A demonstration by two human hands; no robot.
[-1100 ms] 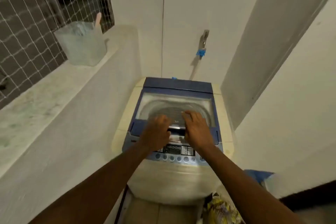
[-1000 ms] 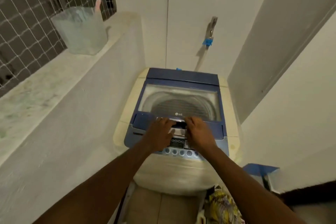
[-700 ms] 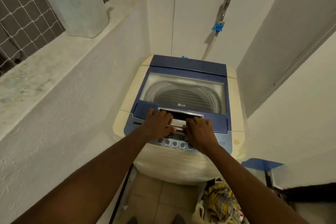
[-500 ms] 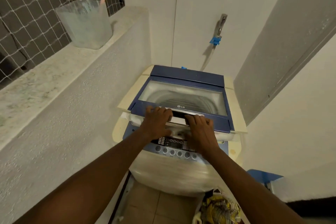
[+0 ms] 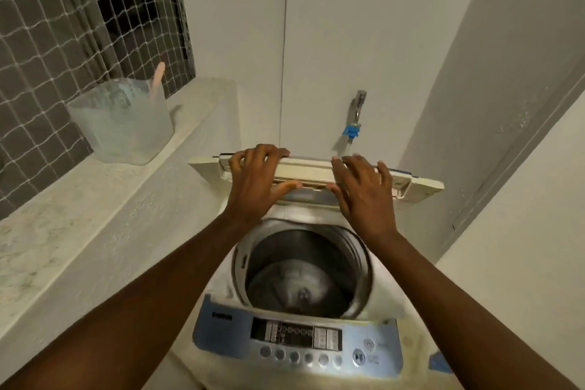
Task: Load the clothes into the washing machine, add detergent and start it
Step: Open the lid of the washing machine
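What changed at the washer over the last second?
The lid swung up and back from closed, folding; both hands rose with it, left hand and right hand on its front edge. The drum is now exposed. The tub on the ledge stayed put.

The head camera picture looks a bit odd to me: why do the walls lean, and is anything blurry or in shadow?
Head view: wide-angle lens bows the walls and stretches the forearms; dim, even light, the drum dark inside; the tap casts a faint shadow; control panel print too soft to read; both hands on the raised lid are fairly sharp.
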